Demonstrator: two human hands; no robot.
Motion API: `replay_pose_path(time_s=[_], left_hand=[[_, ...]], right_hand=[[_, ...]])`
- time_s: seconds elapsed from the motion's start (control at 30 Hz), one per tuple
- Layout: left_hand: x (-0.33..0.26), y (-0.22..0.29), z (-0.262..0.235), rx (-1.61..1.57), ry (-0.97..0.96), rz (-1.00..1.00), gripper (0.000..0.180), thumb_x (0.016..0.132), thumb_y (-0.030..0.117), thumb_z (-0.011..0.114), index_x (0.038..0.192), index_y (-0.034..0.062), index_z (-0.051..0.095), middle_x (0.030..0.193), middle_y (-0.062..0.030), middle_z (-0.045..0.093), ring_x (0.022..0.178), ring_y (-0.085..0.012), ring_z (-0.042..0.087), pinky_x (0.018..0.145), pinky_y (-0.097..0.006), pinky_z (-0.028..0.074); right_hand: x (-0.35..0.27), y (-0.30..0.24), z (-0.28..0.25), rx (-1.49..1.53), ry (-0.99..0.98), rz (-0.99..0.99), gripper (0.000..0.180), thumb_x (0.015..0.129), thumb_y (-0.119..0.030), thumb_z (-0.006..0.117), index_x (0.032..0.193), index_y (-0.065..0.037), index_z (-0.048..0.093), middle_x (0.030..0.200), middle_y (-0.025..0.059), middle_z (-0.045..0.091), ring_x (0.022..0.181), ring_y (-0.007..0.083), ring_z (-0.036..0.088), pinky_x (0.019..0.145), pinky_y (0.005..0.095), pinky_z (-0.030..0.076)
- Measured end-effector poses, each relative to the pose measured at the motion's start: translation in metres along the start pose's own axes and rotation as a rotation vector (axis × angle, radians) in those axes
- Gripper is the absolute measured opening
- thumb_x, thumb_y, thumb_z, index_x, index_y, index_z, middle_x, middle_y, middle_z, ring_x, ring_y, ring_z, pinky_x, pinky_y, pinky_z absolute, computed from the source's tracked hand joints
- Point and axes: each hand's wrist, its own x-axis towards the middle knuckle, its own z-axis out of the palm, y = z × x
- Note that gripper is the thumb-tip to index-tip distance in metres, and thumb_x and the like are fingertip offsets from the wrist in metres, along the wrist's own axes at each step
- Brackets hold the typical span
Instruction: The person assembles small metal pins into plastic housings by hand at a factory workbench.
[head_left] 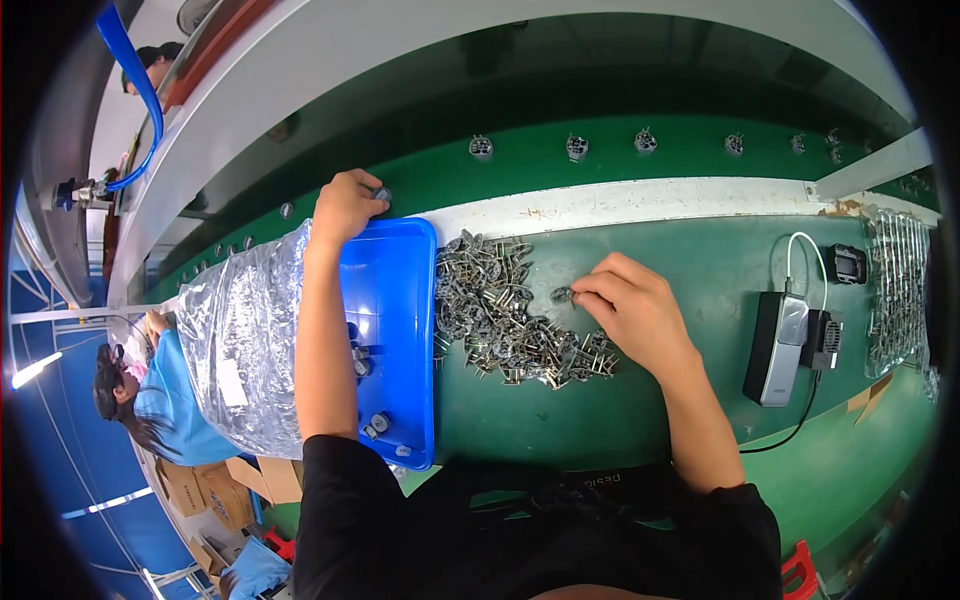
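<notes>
My left hand reaches past the far edge of a blue plastic bin to the green belt. Its fingers are closed on a small round grey part at the belt's near side. To the right, my right hand hovers over the green tabletop, thumb and fingers pinching a small dark grey piece with metal pins. Between the hands lies a heap of similar pinned pieces. Inside the bin are several loose round parts, partly hidden by my left forearm.
Several round parts stand spaced along the green belt, beyond a white rail. At right are a black-and-grey device with cables and a clear bag of parts. Clear plastic wrap and a person in blue are at left.
</notes>
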Motion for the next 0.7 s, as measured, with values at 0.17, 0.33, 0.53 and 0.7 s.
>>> replay_pose_path(time_s=[0.17, 0.33, 0.53, 0.7], left_hand=[[-0.049, 0.052, 0.003, -0.224, 0.275, 0.155, 0.031, 0.071, 0.006, 0.072, 0.102, 0.0006, 0.067, 0.092, -0.0142, 0.071, 0.082, -0.0245, 0.071, 0.075, -0.035, 0.055], [-0.130, 0.108, 0.024, -0.515, 0.067, 0.245, 0.034, 0.072, 0.004, 0.075, 0.105, 0.0027, 0.067, 0.085, -0.0099, 0.068, 0.069, -0.0157, 0.063, 0.065, -0.029, 0.053], [-0.155, 0.125, 0.047, -0.525, 0.034, 0.349, 0.038, 0.074, 0.003, 0.076, 0.111, 0.0078, 0.069, 0.087, -0.0071, 0.065, 0.070, -0.0130, 0.060, 0.062, -0.026, 0.050], [-0.164, 0.128, 0.054, -0.730, -0.063, 0.329, 0.039, 0.073, 0.001, 0.076, 0.111, 0.0079, 0.070, 0.084, -0.0053, 0.064, 0.068, -0.0114, 0.060, 0.060, -0.025, 0.049]], right_hand=[[0.000, 0.002, -0.008, -0.026, -0.022, -0.006, 0.009, 0.075, 0.000, 0.075, 0.081, -0.004, 0.070, 0.085, 0.0035, 0.060, 0.070, 0.0228, 0.061, 0.060, 0.0327, 0.050], [0.008, -0.013, -0.020, -0.354, 0.024, -0.242, 0.019, 0.066, 0.001, 0.070, 0.083, -0.006, 0.067, 0.085, 0.0057, 0.055, 0.074, 0.0239, 0.060, 0.062, 0.0334, 0.049], [0.006, -0.007, -0.008, 0.236, 0.082, 0.085, 0.019, 0.081, 0.008, 0.067, 0.096, -0.002, 0.071, 0.089, 0.0049, 0.059, 0.076, 0.0164, 0.062, 0.063, 0.0280, 0.050], [0.003, -0.024, -0.007, 0.997, 0.091, 0.343, 0.015, 0.087, 0.005, 0.068, 0.101, 0.000, 0.072, 0.097, 0.0061, 0.063, 0.082, 0.0115, 0.063, 0.067, 0.0231, 0.051]])
